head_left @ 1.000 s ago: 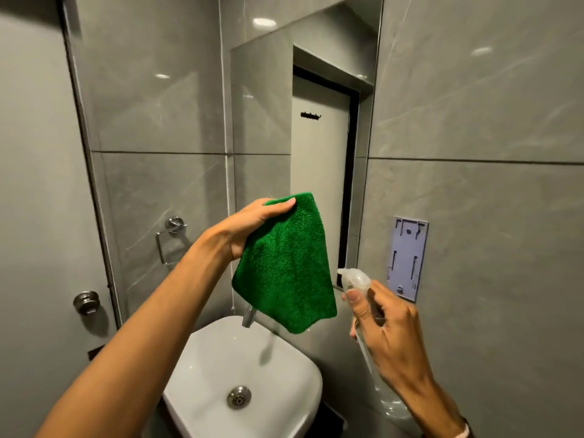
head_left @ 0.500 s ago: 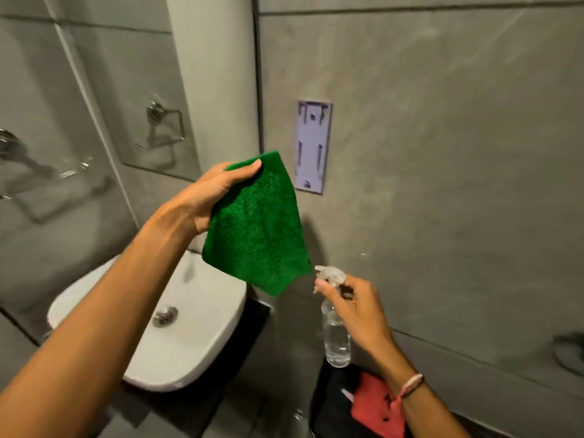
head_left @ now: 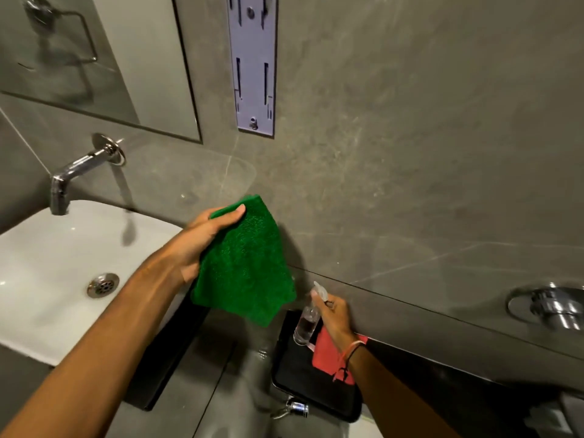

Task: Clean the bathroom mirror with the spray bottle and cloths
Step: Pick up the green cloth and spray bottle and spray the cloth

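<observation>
Head view, looking down at a grey tiled wall; left hand [head_left: 202,241] near centre, fingers and thumb pinched on the top edge of a green cloth [head_left: 245,263], cloth hanging down in a loose fold toward 5 o'clock, held in the air, clear of the wall; right hand [head_left: 335,317] at 5 o'clock from the cloth, wrapped around the neck of a clear spray bottle [head_left: 308,320], finger on the trigger area, bottle roughly upright, tilted slightly, base just above a black tray [head_left: 303,374]; cannot tell if the base touches it; red cloth [head_left: 328,355] lies in the tray, partly under the right wrist, which wears a thin band [head_left: 349,354]; mirror [head_left: 94,58] at 10 o'clock, only its lower part in frame, reflecting a towel ring; chrome tap [head_left: 82,172] below the mirror at 9 o'clock, over a white sink [head_left: 47,263] with a metal drain [head_left: 103,284]; lilac wall bracket [head_left: 252,64] at 12 o'clock; chrome fitting [head_left: 550,306] at 3 o'clock, blurred.
</observation>
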`<act>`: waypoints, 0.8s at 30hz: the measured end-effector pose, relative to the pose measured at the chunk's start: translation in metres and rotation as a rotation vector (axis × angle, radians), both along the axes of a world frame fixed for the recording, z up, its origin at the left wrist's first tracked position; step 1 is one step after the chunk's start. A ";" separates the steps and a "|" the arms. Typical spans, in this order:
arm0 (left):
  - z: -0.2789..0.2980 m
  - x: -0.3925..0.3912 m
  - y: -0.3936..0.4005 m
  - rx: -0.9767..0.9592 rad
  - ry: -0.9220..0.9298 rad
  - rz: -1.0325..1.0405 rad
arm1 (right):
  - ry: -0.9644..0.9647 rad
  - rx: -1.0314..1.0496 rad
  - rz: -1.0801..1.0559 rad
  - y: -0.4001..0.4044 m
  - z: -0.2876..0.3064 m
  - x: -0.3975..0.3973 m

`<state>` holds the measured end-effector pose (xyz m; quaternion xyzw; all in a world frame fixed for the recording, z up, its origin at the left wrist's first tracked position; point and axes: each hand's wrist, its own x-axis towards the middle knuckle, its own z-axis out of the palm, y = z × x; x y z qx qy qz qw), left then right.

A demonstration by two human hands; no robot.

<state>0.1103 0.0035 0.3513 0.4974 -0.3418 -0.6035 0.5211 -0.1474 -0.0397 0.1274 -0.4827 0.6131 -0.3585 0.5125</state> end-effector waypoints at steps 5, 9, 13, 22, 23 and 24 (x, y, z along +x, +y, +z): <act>-0.014 0.007 -0.006 0.042 0.016 0.027 | -0.020 0.022 0.020 -0.015 -0.023 0.002; -0.017 0.010 -0.007 0.075 0.029 0.042 | -0.047 0.065 0.003 -0.014 -0.040 0.003; -0.011 0.009 -0.007 0.076 0.039 0.051 | 0.008 0.123 0.019 -0.016 -0.042 0.000; 0.051 0.019 0.006 -0.100 -0.071 -0.028 | -0.058 -0.347 0.113 -0.001 0.101 0.027; 0.065 0.024 0.010 -0.135 -0.110 -0.026 | -0.179 -0.391 0.171 -0.005 0.139 0.041; 0.078 0.027 0.012 -0.171 -0.141 -0.033 | -0.263 -0.434 0.265 -0.009 0.176 0.053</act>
